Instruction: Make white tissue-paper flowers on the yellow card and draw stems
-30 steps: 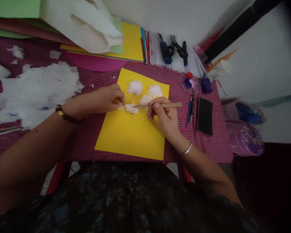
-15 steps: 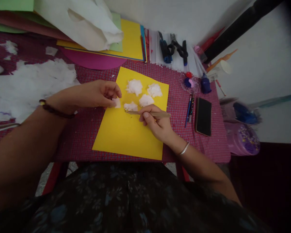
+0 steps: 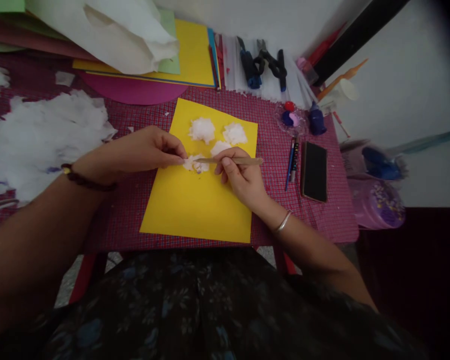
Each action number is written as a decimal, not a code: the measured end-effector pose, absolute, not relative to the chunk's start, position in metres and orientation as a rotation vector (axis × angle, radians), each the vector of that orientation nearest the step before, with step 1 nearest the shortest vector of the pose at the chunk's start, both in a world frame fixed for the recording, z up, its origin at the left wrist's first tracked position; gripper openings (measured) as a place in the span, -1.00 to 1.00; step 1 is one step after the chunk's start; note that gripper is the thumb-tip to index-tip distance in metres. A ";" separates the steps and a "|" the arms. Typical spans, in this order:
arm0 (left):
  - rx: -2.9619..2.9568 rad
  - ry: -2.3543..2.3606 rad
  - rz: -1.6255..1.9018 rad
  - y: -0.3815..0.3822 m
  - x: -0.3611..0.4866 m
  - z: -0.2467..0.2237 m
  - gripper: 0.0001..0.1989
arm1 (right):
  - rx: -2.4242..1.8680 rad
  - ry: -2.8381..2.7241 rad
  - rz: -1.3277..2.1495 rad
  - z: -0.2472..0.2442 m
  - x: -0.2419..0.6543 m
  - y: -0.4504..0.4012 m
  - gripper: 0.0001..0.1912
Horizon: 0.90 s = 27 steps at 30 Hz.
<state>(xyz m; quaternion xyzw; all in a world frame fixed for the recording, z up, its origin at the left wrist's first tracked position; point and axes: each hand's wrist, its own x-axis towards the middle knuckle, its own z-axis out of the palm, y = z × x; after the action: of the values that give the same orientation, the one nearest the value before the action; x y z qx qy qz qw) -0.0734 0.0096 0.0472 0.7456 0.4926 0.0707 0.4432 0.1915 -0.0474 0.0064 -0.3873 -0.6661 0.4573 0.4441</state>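
My right hand (image 3: 243,182) grips a flat wooden stick (image 3: 247,161) like a pencil, its tip pointing left over a white paper tuft (image 3: 198,165). Thumb and fingers of my left hand (image 3: 165,150) are pinched on a small white paper piece (image 3: 188,163), at the left side of that tuft. Beneath both hands lies a yellow sheet (image 3: 195,210). Farther up the sheet are two fluffy white clumps, one on the left (image 3: 202,130) and one on the right (image 3: 235,133). Another clump (image 3: 220,148) is partly covered by my right hand.
Torn white paper (image 3: 45,130) is heaped at the left. Coloured sheets (image 3: 195,50) are stacked at the back beside pliers (image 3: 272,62). A phone (image 3: 314,171), pens (image 3: 294,162) and a dark blue bottle (image 3: 317,120) lie or stand to the right. The checked cloth (image 3: 123,215) covers the table.
My left hand has brought the paper piece rightward to the nearest tuft. The stick's tip now lies over that tuft, at the paper piece. The view has shifted slightly.
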 end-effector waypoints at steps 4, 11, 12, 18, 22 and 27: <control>1.834 1.274 0.217 0.010 -0.066 0.043 -0.71 | -0.954 -1.555 1.150 0.014 0.190 -0.050 -0.60; 1.801 1.227 0.309 0.011 -0.064 0.036 -0.80 | -0.943 -1.586 1.124 0.023 0.189 -0.061 -0.61; 1.804 1.223 0.314 0.011 -0.063 0.036 -0.81 | -0.959 -1.629 1.123 0.022 0.189 -0.061 -0.60; 1.771 1.201 0.322 0.010 -0.057 0.038 -0.80 | -0.950 -1.880 0.957 0.021 0.190 -0.060 -0.64; 1.752 1.235 0.355 0.007 -0.055 0.042 -0.79 | -0.902 -2.064 0.811 0.024 0.192 -0.061 -0.71; 1.658 1.337 0.396 0.005 -0.057 0.049 -0.80 | -0.887 -2.302 0.621 0.023 0.190 -0.066 -0.73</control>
<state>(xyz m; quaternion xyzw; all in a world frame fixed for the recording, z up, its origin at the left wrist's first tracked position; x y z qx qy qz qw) -0.0568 0.0050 0.0495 0.6760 0.5451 0.1614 0.4688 0.1897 -0.0658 0.0232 -0.3332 -0.8648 0.2333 0.2943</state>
